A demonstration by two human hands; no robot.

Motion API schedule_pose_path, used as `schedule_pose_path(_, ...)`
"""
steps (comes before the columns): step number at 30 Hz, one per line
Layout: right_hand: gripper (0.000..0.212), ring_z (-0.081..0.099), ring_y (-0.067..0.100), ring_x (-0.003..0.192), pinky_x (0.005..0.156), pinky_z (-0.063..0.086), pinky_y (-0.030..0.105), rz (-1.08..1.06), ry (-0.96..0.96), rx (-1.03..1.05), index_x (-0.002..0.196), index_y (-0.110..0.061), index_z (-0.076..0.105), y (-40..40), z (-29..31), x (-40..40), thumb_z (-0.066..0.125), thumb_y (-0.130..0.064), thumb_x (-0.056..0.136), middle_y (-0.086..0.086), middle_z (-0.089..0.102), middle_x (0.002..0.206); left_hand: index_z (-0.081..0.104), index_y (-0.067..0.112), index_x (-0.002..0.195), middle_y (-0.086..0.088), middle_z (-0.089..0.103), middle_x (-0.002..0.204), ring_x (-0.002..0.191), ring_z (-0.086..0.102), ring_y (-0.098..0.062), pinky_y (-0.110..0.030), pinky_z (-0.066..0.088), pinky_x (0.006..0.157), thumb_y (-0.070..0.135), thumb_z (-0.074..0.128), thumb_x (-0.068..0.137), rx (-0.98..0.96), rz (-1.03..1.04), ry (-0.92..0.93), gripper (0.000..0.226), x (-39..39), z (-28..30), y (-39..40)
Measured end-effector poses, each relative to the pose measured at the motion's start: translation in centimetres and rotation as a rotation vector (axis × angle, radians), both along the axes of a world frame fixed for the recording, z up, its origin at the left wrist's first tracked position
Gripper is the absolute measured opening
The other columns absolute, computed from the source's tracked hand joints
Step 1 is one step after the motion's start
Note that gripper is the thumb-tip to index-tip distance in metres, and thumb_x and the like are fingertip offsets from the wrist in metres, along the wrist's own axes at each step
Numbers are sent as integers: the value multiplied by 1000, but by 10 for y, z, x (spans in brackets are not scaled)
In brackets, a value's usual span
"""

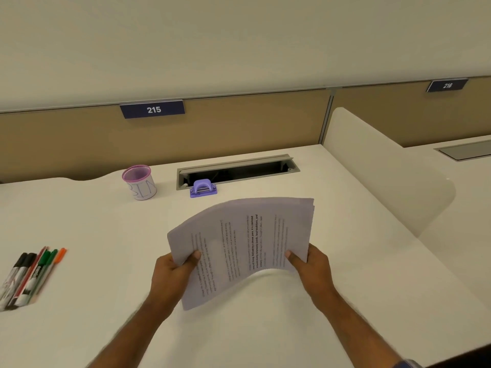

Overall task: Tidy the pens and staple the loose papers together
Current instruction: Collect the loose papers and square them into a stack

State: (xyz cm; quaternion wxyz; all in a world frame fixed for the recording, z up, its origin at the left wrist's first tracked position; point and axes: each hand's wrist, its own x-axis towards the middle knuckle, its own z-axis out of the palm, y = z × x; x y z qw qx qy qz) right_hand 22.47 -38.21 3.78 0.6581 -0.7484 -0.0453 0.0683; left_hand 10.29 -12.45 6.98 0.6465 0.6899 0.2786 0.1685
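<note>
A stack of papers is held above the desk by both hands. The left hand is closed on the near left corner of the stack, thumb pressed on the top sheet and fingers hidden beneath. The right hand is closed on the near right edge in the same way, thumb on top. Between the two grips the stack is bowed, and its near edge is lifted clear of the desk. Printed text is seen on the top sheet, turned sideways.

Beyond the far edge of the held stack, a purple stapler is set at the rim of an open cable slot. A cup with a pink rim is stood to the left of the stapler. Well to the left of the left hand, pens are laid side by side on the desk, near its edge.
</note>
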Motion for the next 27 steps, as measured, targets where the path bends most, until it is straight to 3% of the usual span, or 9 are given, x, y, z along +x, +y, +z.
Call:
schedule_pose_path(3,42,66,15,104,88,54,28,-116,25,52,120,-20,60,1,5,5,75,-22,82,-3,68,113,72,7,103,-7,78,93,87,73,-30,-36,57,69,14,72,88,-120,-4,-65,16,1,9,3)
schedule_pose_path(7,85,51,19,120,103,42,35,-189,281,194,143,-16,35,7,14,5,80,-36,74,0,50,131,67,9,114,-6,77,104,93,72,-23,-37,56,78,11,67,89,-303,37,-149,25,3,19,0)
schedule_pose_path(10,101,58,24,114,92,52,40,-80,438,473,141,-13,35,21,22,-2,87,-44,59,9,56,127,65,10,120,-5,75,112,102,69,-22,-38,53,84,8,65,90,-458,91,-184,30,7,20,-7)
schedule_pose_path(13,93,64,30,104,79,57,40,62,535,670,138,-1,42,35,33,-11,87,-36,64,21,61,122,62,13,123,-3,74,114,103,68,-21,-35,53,80,6,63,91,-551,113,-205,33,10,18,-18)
schedule_pose_path(17,42,68,26,106,86,57,39,236,436,702,126,-14,59,53,54,-22,66,-10,85,10,70,119,60,19,126,-3,73,116,104,68,-22,-37,55,77,5,61,91,-616,72,-215,37,13,14,-37)
schedule_pose_path(21,33,69,30,105,94,53,47,102,398,620,111,-18,67,61,58,-21,62,4,87,11,73,112,59,17,129,-5,73,117,104,69,-24,-32,59,68,6,63,90,-657,51,-185,40,13,9,-44)
schedule_pose_path(25,34,70,28,101,85,57,42,70,366,548,108,-19,68,56,61,-19,62,6,86,9,73,111,61,15,130,-6,71,123,114,66,-26,-41,55,88,9,62,91,-727,-25,-118,39,6,9,-33)
schedule_pose_path(27,34,70,28,101,85,57,43,94,357,528,108,-20,69,49,63,-17,62,4,86,8,73,111,59,16,133,-7,69,127,118,64,-26,-43,56,94,21,57,95,-785,-76,-133,39,1,13,-20)
